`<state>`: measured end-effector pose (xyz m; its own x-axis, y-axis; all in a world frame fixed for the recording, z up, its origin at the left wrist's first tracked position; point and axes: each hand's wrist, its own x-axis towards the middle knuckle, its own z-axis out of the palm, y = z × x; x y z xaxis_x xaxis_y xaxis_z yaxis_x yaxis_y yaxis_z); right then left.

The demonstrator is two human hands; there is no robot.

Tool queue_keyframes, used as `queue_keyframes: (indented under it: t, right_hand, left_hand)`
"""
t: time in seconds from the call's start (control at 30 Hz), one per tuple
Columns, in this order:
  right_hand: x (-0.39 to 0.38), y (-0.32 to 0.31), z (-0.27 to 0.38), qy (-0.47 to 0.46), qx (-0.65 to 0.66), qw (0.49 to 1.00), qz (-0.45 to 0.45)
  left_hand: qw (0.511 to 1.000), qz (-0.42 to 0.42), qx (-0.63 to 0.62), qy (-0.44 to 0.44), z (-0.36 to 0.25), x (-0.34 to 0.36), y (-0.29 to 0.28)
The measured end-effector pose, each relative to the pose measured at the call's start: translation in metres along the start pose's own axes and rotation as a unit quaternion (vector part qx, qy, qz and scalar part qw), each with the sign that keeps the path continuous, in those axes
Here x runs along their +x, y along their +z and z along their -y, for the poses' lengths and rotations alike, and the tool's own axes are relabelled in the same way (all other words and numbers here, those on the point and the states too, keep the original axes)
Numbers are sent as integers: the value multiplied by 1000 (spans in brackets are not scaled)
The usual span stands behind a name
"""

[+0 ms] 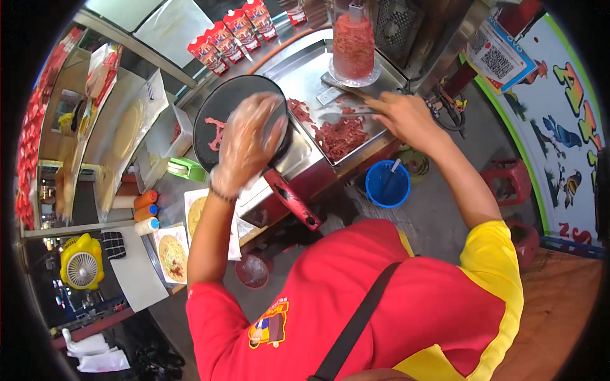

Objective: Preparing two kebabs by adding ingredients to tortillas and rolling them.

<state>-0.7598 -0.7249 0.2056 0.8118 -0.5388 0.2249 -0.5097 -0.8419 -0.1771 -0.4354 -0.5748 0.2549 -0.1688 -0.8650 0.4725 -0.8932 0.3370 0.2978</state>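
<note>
My left hand [251, 136], in a clear plastic glove, is over a dark round pan [206, 149], fingers loosely bent and apart, slightly blurred. Thin pink meat strips [214, 127] lie in the pan, whose red handle [292, 200] points toward me. My right hand [400, 117] is closed on a long metal utensil [343, 116] above a steel tray [294, 66]. Chopped reddish meat [340, 138] is heaped in that tray, with a second flat, handled tool [329, 95] nearby. A vertical meat stack [354, 47] stands at the tray's back.
Red cartons [238, 28] line the back. Two flatbreads [173, 257] on paper, squeeze bottles [145, 213] and a green object [181, 168] are at left, near a yellow fan [82, 267]. Below the counter are a blue bucket [386, 190] and red bowl [253, 273]; red stools [508, 178] stand right.
</note>
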Motion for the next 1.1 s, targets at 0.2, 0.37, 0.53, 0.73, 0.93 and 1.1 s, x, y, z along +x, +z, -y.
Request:
queue_keyframes:
  t: [0.2, 0.37, 0.53, 0.73, 0.93, 1.1]
  right_hand:
    - [-31, -35, -32, 51, 48, 997, 37]
    - [-26, -48, -64, 106, 25, 990, 87]
    - [-26, -16, -50, 76, 123, 983, 112]
    - [-46, -16, -73, 161, 223, 960, 52]
    - [-58, -20, -68, 188, 248, 950, -23]
    - [-56, -42, -48, 182, 199, 962, -49]
  left_hand:
    - [927, 362, 88, -50, 5, 60, 84]
    - [840, 520, 150, -33, -20, 75, 142]
    - [860, 499, 53, -94, -3, 61, 176]
    - [919, 369, -112, -86, 7, 90, 163]
    - [942, 335, -29, -12, 18, 115, 171]
    - [952, 305, -29, -4, 18, 126, 148]
